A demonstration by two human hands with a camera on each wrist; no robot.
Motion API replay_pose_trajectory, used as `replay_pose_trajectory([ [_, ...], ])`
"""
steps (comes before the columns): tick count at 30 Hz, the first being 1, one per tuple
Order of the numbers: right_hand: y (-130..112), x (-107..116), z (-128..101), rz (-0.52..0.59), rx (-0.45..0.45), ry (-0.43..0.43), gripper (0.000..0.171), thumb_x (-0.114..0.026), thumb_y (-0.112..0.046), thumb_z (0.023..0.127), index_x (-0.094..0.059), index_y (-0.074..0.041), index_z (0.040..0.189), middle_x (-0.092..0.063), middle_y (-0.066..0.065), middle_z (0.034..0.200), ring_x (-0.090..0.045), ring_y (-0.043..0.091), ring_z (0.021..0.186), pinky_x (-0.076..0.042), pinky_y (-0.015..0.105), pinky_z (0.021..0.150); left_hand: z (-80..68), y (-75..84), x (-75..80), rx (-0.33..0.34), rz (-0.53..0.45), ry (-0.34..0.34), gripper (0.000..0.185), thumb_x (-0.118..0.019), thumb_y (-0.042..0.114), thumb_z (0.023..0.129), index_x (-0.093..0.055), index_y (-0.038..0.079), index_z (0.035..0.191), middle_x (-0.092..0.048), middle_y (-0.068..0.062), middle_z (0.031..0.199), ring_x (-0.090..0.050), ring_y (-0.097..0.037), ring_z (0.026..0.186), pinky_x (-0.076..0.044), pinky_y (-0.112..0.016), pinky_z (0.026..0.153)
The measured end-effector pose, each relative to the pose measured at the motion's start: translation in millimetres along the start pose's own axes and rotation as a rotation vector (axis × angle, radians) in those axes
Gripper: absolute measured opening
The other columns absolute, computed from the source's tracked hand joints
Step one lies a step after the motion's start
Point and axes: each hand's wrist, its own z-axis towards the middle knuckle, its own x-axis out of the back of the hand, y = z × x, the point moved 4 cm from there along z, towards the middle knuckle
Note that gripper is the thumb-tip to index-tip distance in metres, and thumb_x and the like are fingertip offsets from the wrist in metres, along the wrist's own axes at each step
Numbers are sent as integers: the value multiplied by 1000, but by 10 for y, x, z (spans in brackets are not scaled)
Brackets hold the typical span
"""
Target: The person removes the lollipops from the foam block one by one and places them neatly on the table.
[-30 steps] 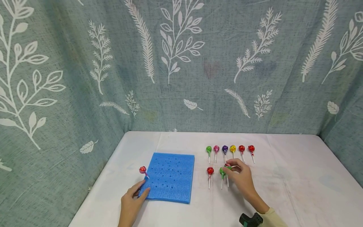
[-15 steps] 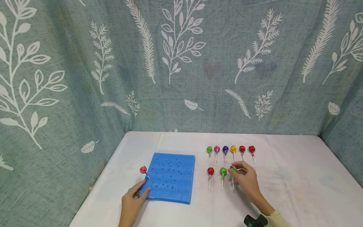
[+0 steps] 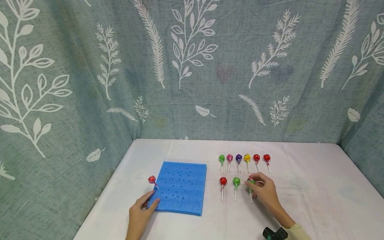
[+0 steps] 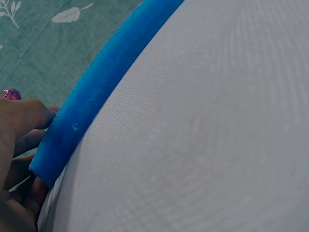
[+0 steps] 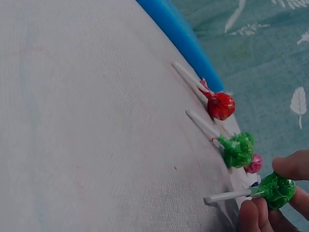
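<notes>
My left hand (image 3: 139, 210) grips the near left corner of a blue foam board (image 3: 184, 186) dotted with small holes. A red-and-purple lollipop (image 3: 152, 179) stands tilted at the board's left edge, just beyond those fingers. To the right, my right hand (image 3: 265, 189) pinches a green-wrapped lollipop (image 5: 275, 189) by its head between thumb and fingers, its white stick free. In the head view some red also shows on that head. Left of it, a green lollipop (image 3: 236, 181) and a red lollipop (image 3: 223, 181) lie on the table in one row, sticks toward me.
Behind them lies a farther row of several lollipops: green (image 3: 221, 158), pink (image 3: 229, 158), purple (image 3: 238, 158), yellow (image 3: 247, 158) and two red at the right end. A patterned green curtain (image 3: 210, 83) encloses the white table (image 3: 315, 186) at back and sides.
My right hand has moved right with its lollipop, away from the green lollipop in the near row, which is now in full view. The left hand and the board have stayed in place.
</notes>
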Motion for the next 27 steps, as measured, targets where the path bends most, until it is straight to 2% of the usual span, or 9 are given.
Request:
replay_pose_trajectory([
  [7,46,25,56,-68,21,-20,29,-73,-14,83,-61,-1,106,-61,11,93,-56,19,51,-47,27,46,9,-20,-1,-11,-5,19,46,-73,40,82,-65,20,122,-60,-4,125,-54,-14,104,-44,-22,84],
  [12,41,34,79,-137,38,-22,29,-73,-14,82,-61,0,105,-61,11,91,-56,18,50,-45,26,45,5,-14,-2,-1,-1,13,46,-73,40,82,-65,20,123,-60,-4,125,-54,-14,105,-45,-26,86],
  [17,8,28,91,-198,50,-17,29,-75,-9,79,-62,1,104,-62,12,90,-55,16,50,-45,24,44,-1,9,0,-23,-5,11,48,-72,41,82,-64,18,124,-60,-7,125,-55,-17,105,-46,-32,87],
  [22,-23,23,92,-245,68,-24,31,-76,-7,78,-63,2,104,-62,13,89,-55,14,50,-46,23,45,-6,13,8,-29,-13,16,48,-73,42,81,-65,18,122,-61,-7,124,-55,-17,103,-46,-31,86],
  [27,-44,23,88,-277,91,-27,31,-76,-8,78,-62,2,104,-62,14,92,-54,14,51,-46,24,45,-9,12,15,-30,-20,15,48,-73,41,81,-65,18,123,-60,-7,126,-54,-17,108,-46,-30,88],
])
